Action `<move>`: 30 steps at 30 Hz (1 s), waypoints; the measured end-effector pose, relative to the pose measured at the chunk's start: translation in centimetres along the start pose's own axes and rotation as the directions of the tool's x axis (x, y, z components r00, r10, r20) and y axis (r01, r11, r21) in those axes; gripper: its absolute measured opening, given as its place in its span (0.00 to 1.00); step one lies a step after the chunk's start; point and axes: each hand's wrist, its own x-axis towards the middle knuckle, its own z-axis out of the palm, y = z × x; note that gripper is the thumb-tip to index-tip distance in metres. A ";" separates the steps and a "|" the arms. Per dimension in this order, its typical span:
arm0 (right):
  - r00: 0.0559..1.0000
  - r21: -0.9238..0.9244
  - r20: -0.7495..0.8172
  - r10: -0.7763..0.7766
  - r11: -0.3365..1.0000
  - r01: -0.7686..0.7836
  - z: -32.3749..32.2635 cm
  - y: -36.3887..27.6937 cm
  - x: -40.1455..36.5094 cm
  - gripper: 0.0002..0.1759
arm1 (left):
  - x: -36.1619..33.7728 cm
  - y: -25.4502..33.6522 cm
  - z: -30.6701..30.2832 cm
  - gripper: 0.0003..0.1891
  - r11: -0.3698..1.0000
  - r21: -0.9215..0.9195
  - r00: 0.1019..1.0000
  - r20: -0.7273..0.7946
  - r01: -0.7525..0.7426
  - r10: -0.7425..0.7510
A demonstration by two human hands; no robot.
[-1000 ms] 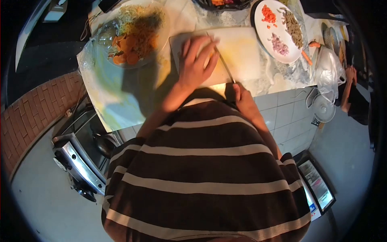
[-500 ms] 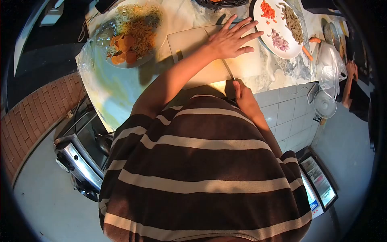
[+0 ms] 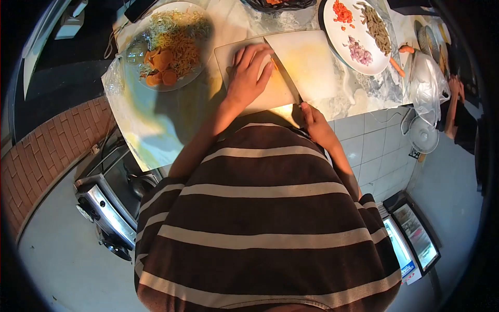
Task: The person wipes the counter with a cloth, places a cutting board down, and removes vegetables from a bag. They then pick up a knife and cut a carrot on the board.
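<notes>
My right hand (image 3: 317, 124) is closed around the handle of a knife (image 3: 287, 77). Its blade lies slantwise across a pale cutting board (image 3: 314, 60), tip pointing away from me. Left of the blade, my left hand (image 3: 250, 73) is over the board with its fingers slightly bent and the thumb apart. I see nothing held in it, though the space under the palm is hidden. A small orange piece, like carrot (image 3: 276, 64), shows between the left fingers and the blade.
A white plate (image 3: 354, 52) at the right bears chopped red bits, purplish pieces and greenish strips. On the left, a large plate (image 3: 179, 86) holds shreds and orange slices. Beyond a plastic bag (image 3: 427, 86), another person's hand (image 3: 456, 88) shows. A black bag (image 3: 280, 6) sits behind the board.
My left hand, spread out near the right-hand plate before, has moved left across the knife to the board's left part. My right hand keeps the knife in about the same place.
</notes>
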 end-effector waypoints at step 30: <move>0.979 -0.047 -0.132 -0.155 0.988 0.150 -0.2 -1.0 -1.6 0.30 | -4.1 1.4 1.4 0.29 0.925 0.347 0.963 0.261 -0.154 0.062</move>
